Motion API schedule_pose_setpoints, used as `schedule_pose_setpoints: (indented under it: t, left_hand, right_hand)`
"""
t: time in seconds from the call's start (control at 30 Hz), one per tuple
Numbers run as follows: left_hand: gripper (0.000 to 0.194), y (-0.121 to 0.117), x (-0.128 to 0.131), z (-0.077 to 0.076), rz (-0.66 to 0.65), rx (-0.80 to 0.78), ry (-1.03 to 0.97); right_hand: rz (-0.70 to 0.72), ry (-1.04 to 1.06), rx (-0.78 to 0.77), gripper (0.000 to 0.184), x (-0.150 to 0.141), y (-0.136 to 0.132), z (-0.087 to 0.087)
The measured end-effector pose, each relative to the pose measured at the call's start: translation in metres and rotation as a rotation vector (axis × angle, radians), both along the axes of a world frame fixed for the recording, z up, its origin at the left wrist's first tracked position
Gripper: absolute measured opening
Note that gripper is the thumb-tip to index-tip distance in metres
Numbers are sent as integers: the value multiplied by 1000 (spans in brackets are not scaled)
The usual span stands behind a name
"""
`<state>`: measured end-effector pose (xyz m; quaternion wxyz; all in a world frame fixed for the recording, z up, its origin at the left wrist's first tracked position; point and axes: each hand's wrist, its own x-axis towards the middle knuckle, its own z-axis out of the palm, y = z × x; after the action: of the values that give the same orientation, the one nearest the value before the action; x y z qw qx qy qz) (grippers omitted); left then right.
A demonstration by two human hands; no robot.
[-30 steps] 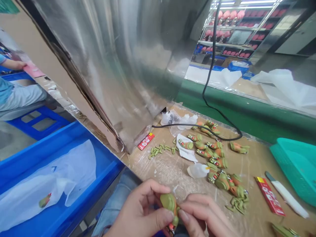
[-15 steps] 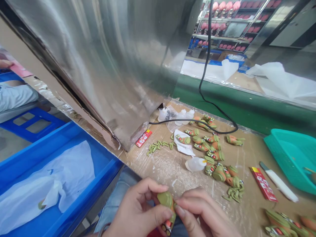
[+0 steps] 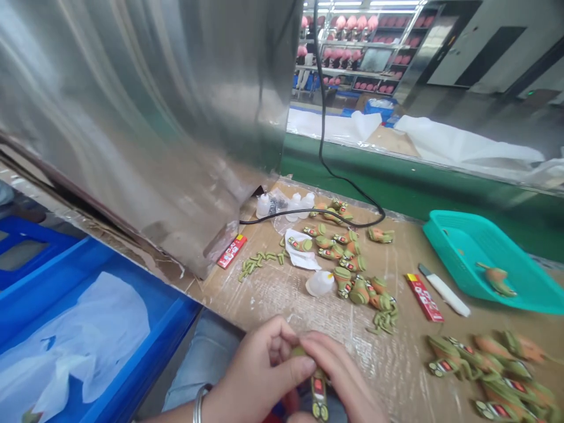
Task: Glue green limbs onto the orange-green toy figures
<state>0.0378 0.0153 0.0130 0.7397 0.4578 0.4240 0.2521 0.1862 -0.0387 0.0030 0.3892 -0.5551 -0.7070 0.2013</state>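
Observation:
Both my hands meet at the bottom centre, over the near edge of the cardboard-covered table (image 3: 286,294). My left hand (image 3: 259,376) and my right hand (image 3: 341,382) are closed together on one green and orange toy figure (image 3: 318,395), whose painted end sticks out below my fingers. Most of the figure is hidden by my fingers. A cluster of similar toy figures (image 3: 348,258) lies on the table beyond my hands. Small green limb parts (image 3: 258,261) lie to the left of it.
A white glue bottle (image 3: 321,283) lies by the cluster. More figures (image 3: 484,364) sit at the right. A teal basket (image 3: 489,258) holds one figure. A red packet (image 3: 423,289), a white knife (image 3: 443,289), a black cable (image 3: 326,214), a metal sheet (image 3: 145,117), a blue bin (image 3: 88,329).
The view has swung to the right, bringing the teal basket and the right-hand figures into sight. My right hand has closed further over the figure, covering its green top.

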Motion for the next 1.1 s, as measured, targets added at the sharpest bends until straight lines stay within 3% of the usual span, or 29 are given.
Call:
schedule_pose_setpoints:
  t: [0.1,0.17,0.27,0.33,0.4,0.47,0.57,0.67,0.77,0.9,1.1]
  left_hand:
    - [19,8,8,-2,-76,100,52]
    - [20,26,9,0,-38,246,143]
    - [16,68,10,6,45,547,316]
    - [17,97,15,7,55,712,404]
    - [17,121,24,5,25,834,458]
    - [20,138,36,-1,-36,909,483]
    - [21,152,51,-11,-125,964,495]
    - [20,155,55,-15,-142,967,475]
    - [26,150,46,-8,-71,916,405]
    - [42,126,21,7,68,724,244]
    - [36,61,-13,25,57,257,-25]
  right_hand:
    - [-13,-243,58,32,34,-4,-8]
    - [-209,-395,59,28,72,-8,-11]
    - [-548,-651,37,47,126,-13,-10]
    - [-722,-730,63,53,142,-13,-4]
    - [-820,-659,75,48,134,-9,4]
    - [-768,-453,34,42,108,2,8]
    - [-478,-107,-151,36,59,27,0]
    - [-380,-28,-199,41,27,56,-18]
    - [-372,11,-191,38,16,75,-31]
    - [-391,135,-157,27,15,76,-28]
    - [-177,427,-233,27,9,39,14]
